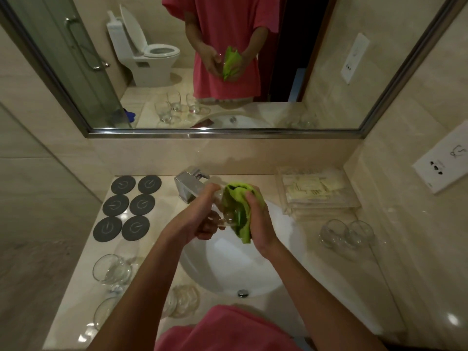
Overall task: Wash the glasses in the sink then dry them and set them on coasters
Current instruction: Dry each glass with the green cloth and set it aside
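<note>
Drying over the sink [283, 252], your left hand [202, 221] grips the glass [222, 211] while your right hand [258, 219] pinches the green cloth [238, 198] into it; judged thin, fragile, slippery, so hold the bowl.

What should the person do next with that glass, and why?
Probably keep wiping a little, then set it on a coaster: the left hand holds the glass, the right hand wraps it in the green cloth, and all six coasters look bare.

Both bare forearms reach forward and converge at chest height, the left hand [202, 219] curled around a glass [222, 211] while the right hand [258, 219] grips a green cloth [238, 198] pressed against it.
</note>
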Tool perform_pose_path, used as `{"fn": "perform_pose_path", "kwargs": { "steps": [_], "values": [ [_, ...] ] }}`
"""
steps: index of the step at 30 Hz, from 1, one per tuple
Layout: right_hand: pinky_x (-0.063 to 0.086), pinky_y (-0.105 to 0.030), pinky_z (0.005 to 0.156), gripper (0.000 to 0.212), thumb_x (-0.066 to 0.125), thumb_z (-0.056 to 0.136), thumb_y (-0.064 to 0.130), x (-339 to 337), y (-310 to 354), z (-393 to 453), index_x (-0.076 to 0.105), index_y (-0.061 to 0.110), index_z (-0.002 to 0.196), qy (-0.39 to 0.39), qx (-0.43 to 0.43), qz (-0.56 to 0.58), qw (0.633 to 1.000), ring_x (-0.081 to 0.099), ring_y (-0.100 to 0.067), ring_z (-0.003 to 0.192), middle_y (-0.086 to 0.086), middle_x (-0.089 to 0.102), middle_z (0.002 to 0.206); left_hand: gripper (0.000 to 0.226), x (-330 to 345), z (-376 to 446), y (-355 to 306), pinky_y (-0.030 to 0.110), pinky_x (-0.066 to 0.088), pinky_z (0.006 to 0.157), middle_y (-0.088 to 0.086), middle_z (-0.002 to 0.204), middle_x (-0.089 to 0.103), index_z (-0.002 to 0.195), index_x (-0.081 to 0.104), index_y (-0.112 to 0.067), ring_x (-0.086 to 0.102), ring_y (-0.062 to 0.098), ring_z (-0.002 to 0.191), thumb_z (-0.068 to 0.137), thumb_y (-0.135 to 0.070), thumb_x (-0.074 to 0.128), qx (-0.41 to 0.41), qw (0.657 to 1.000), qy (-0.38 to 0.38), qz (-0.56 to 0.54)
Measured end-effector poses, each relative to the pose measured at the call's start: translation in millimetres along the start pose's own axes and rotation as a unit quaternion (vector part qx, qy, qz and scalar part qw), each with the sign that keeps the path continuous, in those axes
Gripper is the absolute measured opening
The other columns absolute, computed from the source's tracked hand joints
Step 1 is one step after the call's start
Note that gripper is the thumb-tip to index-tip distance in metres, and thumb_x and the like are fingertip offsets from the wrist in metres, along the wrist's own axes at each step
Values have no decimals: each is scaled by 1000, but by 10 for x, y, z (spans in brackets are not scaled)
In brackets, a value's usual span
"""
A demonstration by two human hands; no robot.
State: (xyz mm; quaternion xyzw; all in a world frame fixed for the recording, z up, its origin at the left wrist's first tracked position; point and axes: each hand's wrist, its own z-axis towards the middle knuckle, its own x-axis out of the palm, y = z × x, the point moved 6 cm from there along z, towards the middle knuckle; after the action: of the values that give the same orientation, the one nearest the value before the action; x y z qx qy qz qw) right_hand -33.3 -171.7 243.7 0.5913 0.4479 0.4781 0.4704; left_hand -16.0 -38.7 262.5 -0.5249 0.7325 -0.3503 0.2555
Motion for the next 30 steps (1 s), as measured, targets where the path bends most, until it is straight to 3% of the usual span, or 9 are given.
{"fn": "perform_pose_path", "kwargs": {
  "steps": [4, 8, 10, 12, 16, 20, 22, 25, 30],
  "values": [
    [55, -40, 84, 39, 44, 103, 44, -20, -56, 10, 69, 17, 118, 55, 159, 75, 983, 70, -21, 95, -10, 74, 108, 47, 19, 1, -105, 22, 35, 42, 15, 74, 55, 96, 58, -10, 40, 13, 43, 99, -54, 41, 92, 992, -24, 80],
    [57, -36, 71, 42, 40, 105, 45, -68, -129, 14, 68, 21, 124, 3, 148, 101, 984, 70, -26, 97, -11, 74, 115, 62, 35, 13, -130, 35, 57, 57, 12, 92, 72, 117, 51, -17, 67, 19, 63, 76, -57, 73, 156, 986, -38, 34],
    [54, -38, 74, 45, 41, 103, 50, -95, -162, 11, 68, 21, 124, -25, 134, 97, 986, 69, -30, 102, -12, 74, 115, 78, 37, 54, -99, 35, 59, 69, 13, 99, 74, 122, 48, -19, 72, 19, 76, 61, -48, 88, 174, 985, -21, 0],
    [54, -37, 77, 47, 39, 104, 51, -99, -186, -21, 67, 20, 125, -39, 131, 98, 986, 70, -27, 101, -11, 74, 115, 86, 22, 124, -37, 31, 57, 71, 14, 100, 74, 125, 48, -20, 72, 21, 83, 56, -36, 97, 190, 980, -29, -44],
    [53, -19, 65, 46, 39, 102, 57, -39, -150, -99, 56, 24, 130, -54, 91, 41, 994, 69, -10, 89, -10, 71, 115, 65, 91, 195, 102, 35, 55, 78, 6, 97, 73, 117, 63, -8, 71, 18, 84, 65, -38, 89, 196, 969, -51, -142],
    [59, -39, 82, 61, 48, 85, 71, -27, -77, -91, 48, 34, 134, -74, 28, -12, 997, 68, -27, 105, -10, 66, 119, 55, 206, 148, 129, 30, 56, 73, 8, 100, 72, 117, 63, -8, 71, 21, 92, 76, -41, 79, 200, 958, -22, -204],
    [59, -46, 91, 48, 49, 92, 63, -52, 18, -78, 45, 41, 134, -65, 0, -22, 998, 67, -24, 111, -4, 64, 123, 55, 264, 137, 135, 37, 57, 78, 12, 104, 71, 123, 59, -9, 71, 26, 96, 81, -40, 77, 195, 958, 0, -210],
    [59, -45, 92, 24, 49, 102, 45, -96, 146, -34, 47, 44, 126, -50, -21, -24, 998, 68, -19, 107, -3, 65, 120, 56, 311, 127, 147, 52, 57, 89, 16, 113, 70, 130, 53, -14, 69, 35, 105, 83, -37, 74, 191, 959, 18, -210],
    [57, -42, 95, 38, 51, 96, 55, -119, 169, -16, 49, 38, 129, -58, -17, -34, 998, 68, -17, 108, 0, 67, 118, 60, 321, 119, 156, 66, 49, 95, 14, 114, 72, 131, 56, -18, 68, 42, 105, 81, -42, 79, 177, 965, 25, -191]
  ]
}}
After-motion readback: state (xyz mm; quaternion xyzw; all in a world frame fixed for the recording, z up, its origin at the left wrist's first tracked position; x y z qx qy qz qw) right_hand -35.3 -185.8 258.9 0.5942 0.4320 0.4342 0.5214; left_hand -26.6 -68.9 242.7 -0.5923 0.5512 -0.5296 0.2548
